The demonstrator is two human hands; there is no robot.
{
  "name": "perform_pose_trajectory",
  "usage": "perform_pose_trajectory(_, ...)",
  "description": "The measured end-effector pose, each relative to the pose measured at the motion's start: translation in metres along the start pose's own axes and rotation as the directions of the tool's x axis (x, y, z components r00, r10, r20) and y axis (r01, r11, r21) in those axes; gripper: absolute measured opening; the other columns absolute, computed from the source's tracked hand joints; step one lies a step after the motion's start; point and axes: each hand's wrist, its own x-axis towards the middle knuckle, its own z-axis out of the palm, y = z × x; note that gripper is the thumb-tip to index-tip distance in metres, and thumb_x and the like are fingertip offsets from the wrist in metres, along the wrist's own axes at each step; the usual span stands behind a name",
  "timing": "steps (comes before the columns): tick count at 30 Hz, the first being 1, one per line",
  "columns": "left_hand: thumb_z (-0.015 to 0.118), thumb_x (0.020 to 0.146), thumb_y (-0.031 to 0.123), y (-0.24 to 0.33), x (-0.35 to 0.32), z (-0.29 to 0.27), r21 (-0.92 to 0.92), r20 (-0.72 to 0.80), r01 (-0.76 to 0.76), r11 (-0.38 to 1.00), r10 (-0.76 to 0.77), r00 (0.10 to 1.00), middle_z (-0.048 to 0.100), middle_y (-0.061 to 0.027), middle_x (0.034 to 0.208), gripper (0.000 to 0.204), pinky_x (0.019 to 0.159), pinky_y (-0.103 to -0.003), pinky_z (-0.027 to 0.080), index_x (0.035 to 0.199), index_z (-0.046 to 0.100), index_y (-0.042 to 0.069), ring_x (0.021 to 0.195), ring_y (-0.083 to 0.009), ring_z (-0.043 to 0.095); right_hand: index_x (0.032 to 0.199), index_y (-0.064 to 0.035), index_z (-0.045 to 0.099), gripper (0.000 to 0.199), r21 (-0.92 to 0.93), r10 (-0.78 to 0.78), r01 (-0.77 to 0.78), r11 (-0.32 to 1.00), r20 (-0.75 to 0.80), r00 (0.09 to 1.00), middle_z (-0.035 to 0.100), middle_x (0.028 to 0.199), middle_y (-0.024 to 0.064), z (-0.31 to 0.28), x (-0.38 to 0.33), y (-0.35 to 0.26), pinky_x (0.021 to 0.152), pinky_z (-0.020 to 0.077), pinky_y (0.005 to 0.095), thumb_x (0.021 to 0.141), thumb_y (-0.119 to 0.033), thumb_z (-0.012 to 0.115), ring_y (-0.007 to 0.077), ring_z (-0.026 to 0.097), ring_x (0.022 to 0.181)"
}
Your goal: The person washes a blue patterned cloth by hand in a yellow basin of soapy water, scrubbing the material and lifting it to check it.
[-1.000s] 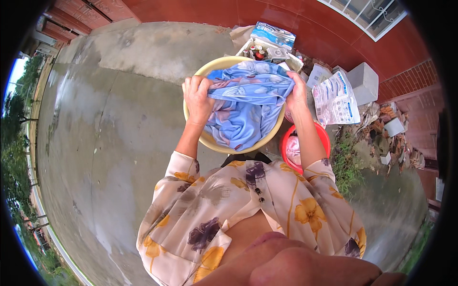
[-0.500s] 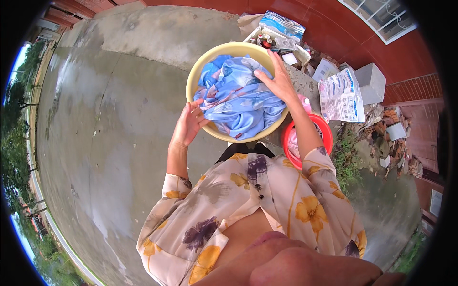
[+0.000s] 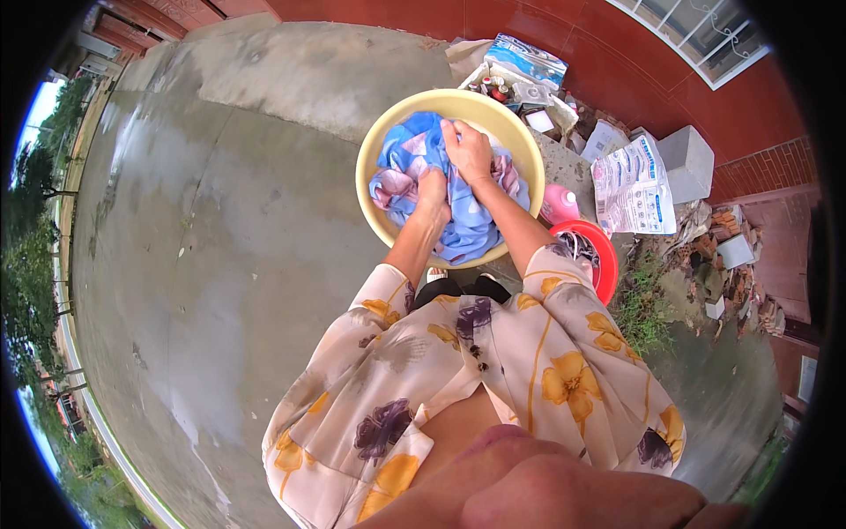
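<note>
Cloth (image 3: 467, 231), light blue with pink and white patterning, sits bunched inside the round, pale yellow basin (image 3: 516, 132), folds heaped through its middle and within the rim. Both your hands are in over it, close together.

Right hand (image 3: 470, 152): your fingers are curled over a gathered fold near the middle of the heap, holding it; knuckles face up. Left hand (image 3: 432, 192): just below and to the left of the right one, sunk among the folds and touching them. Its fingertips are hidden, so whether they grip cannot be told. Your forearms come in from below, crossing the near rim, in floral-print sleeves (image 3: 385, 295).

Surroundings: pink bottle (image 3: 559, 204) just beside the basin on your right. Red tub (image 3: 606, 269) near it, partly behind your right sleeve; contents too obscured to identify. Farther right, a printed white plastic bag (image 3: 633, 189) in front of a pale grey block (image 3: 687, 163). Beyond the basin, a blue-and-white carton (image 3: 526, 62) stands by a white box (image 3: 559, 115) of odds and ends, near the red wall (image 3: 573, 31). Wet-looking concrete (image 3: 220, 247) spreads out on your left.
</note>
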Motion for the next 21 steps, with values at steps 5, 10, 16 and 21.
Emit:
perform_pose_trajectory(5,0.041,0.097,0.019,-0.004,0.065,-0.069,0.373,0.163,-0.146,0.916,0.090,0.982,0.066,-0.0100,0.088,0.028,0.069,-0.038,0.054,0.099,0.063,0.003,0.078,-0.0220,0.065,0.100,-0.0159,0.064,0.018,0.137,-0.171,0.176,0.975,-0.049,0.984,0.065,0.064,0.0198,0.012,-0.029,-0.020,0.057,0.0486,0.0538,0.093,-0.032,0.062,0.0419,0.066,0.064)
perform_pose_trajectory(10,0.045,0.098,0.022,-0.005,0.014,-0.040,-0.160,0.221,-0.090,0.983,0.125,0.967,0.066,-0.0070,0.100,0.031,0.078,-0.036,0.055,0.118,0.062,0.006,0.088,-0.0220,0.065,0.118,-0.0179,0.064,0.027,0.094,-0.125,0.119,0.988,0.065,0.990,0.064,0.070,0.0240,0.006,-0.026,-0.030,0.062,0.0512,0.0522,0.091,-0.020,0.057,0.0426,0.068,0.070)
perform_pose_trajectory(16,0.041,0.105,0.037,0.030,0.008,0.013,-0.064,0.221,0.197,0.978,-0.179,0.959,0.068,-0.0128,0.120,0.042,0.098,-0.045,0.052,0.127,0.062,0.007,0.110,-0.0277,0.065,0.111,-0.0146,0.066,0.029,-0.032,0.222,-0.222,0.975,0.017,0.975,0.071,0.087,0.0214,-0.018,0.054,0.047,0.080,0.0518,0.0512,0.095,-0.037,0.057,0.0428,0.068,0.087)
perform_pose_trajectory(21,0.041,0.104,0.050,0.123,-0.014,-0.026,-0.174,0.066,-0.126,0.977,0.140,0.988,0.049,-0.0246,0.139,0.061,0.108,-0.057,0.042,0.145,0.035,0.006,0.128,-0.0387,0.052,0.155,-0.0024,0.025,0.090,0.391,0.194,-0.331,0.859,0.348,0.917,0.036,0.151,0.0307,-0.115,0.035,0.034,0.116,0.0301,0.0373,0.090,-0.047,0.070,0.0335,0.039,0.142)
